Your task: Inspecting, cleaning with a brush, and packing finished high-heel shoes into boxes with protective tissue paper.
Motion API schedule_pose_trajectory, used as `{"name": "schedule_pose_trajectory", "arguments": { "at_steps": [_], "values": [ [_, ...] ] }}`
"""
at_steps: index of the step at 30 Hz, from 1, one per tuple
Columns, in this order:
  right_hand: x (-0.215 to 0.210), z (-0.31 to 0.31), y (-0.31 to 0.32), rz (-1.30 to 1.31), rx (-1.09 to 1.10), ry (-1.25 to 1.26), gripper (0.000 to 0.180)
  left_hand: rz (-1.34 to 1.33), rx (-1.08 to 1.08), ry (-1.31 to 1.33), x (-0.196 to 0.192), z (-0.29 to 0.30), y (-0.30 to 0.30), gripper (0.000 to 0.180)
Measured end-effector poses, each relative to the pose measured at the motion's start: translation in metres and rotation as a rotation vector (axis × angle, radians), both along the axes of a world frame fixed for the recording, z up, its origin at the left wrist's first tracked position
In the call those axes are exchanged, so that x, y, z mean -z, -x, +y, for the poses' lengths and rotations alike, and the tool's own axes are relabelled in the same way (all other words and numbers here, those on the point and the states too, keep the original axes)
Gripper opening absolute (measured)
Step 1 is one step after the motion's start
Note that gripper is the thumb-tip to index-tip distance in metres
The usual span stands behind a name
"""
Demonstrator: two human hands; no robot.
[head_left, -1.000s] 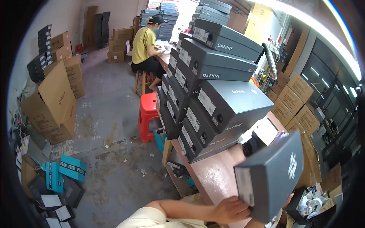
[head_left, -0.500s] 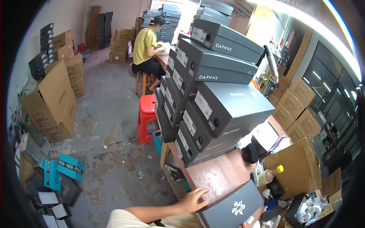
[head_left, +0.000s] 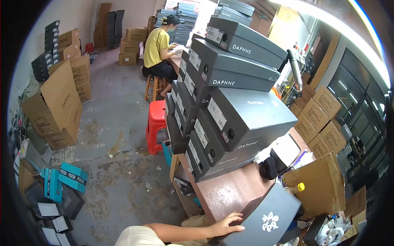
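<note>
A dark grey shoebox [head_left: 269, 221] with a white flower-like print on its lid sits tilted at the near end of the table [head_left: 225, 188]. My left hand [head_left: 226, 226] grips its left edge, fingers over the side and thumb along the lid. My right hand is not in view. Beyond the box, a tall stack of dark grey shoeboxes [head_left: 252, 117] with white labels stands on the table. A small black object [head_left: 269, 167] lies to the right of the stack.
A red stool [head_left: 156, 127] stands left of the table, and a person in a yellow top [head_left: 157, 47] sits farther back. Large cardboard cartons [head_left: 61, 108] and teal boxes [head_left: 72, 177] are on the left floor. A cardboard sheet [head_left: 318, 180] and a yellow-capped bottle [head_left: 296, 188] are at right.
The shoebox has shifted right and tilted up, so its far-left side shows and it hides more of the bottle. My left hand has moved right with it and now grips its edge.
</note>
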State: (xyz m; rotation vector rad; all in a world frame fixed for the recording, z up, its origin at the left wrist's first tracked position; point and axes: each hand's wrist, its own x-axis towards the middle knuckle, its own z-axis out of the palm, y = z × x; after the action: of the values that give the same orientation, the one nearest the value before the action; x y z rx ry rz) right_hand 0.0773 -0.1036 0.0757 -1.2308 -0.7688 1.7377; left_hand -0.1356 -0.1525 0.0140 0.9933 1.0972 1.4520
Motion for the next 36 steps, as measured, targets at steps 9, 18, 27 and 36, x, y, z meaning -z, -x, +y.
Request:
{"name": "schedule_pose_trajectory", "arguments": {
  "at_steps": [9,18,27,36],
  "values": [
    [-0.013,0.022,0.148,0.224,-0.411,-0.124,0.052,0.019,-0.254,-0.024,0.014,-0.034,0.074,0.04],
    [0.009,0.06,0.237,0.26,-0.603,-0.177,0.043,0.753,-0.887,-0.031,0.016,-0.05,0.086,0.073],
    [-0.001,0.115,0.048,-1.145,-0.599,-1.221,0.035,0.915,-1.227,-0.095,0.026,-0.039,0.109,0.058],
    [0.034,0.155,0.051,-1.582,-0.941,-1.338,0.038,0.716,-0.106,0.021,0.009,0.012,-0.024,0.067]
  ]
}}
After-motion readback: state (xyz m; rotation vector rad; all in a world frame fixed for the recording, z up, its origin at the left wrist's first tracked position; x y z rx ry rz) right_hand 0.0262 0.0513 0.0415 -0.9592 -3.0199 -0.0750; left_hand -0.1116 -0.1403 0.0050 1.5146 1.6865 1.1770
